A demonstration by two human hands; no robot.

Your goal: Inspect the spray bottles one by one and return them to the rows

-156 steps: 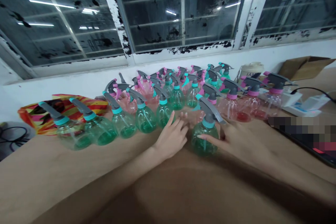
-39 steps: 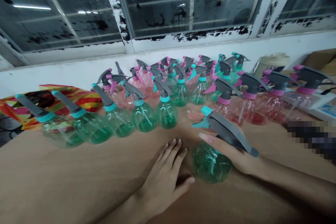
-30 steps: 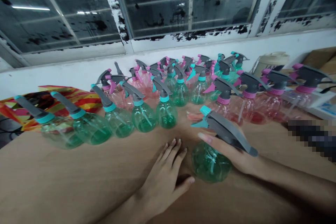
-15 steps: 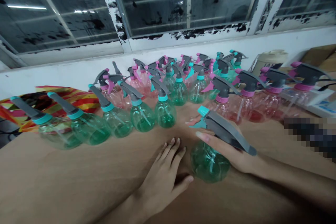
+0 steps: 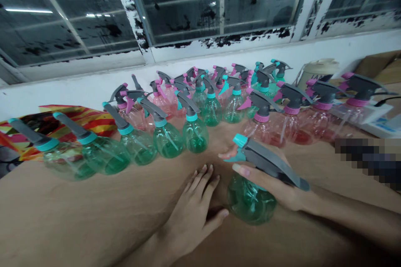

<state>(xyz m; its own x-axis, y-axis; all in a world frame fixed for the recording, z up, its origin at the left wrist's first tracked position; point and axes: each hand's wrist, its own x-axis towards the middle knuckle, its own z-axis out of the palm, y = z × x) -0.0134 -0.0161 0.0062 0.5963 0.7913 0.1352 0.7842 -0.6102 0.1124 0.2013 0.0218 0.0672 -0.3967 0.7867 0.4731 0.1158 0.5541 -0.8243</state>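
Observation:
My right hand is wrapped around the neck of a green spray bottle, just under its grey and turquoise trigger head. The bottle's nozzle points to the far left, and its round, see-through body shows below my thumb. My left hand lies flat on the wooden table to the left of that bottle, fingers spread and holding nothing. Beyond it stands a row of green spray bottles with turquoise collars. To the right is a row of pink spray bottles with pink collars.
More pink and green spray bottles crowd together by the wall. A red and yellow patterned bag lies at the left. Behind the right row are a beige container, a cardboard box and a white box-like item.
The held spray bottle has shifted slightly down towards me, with my right hand still around its neck. My left hand stays flat on the table. The whole view has moved a little.

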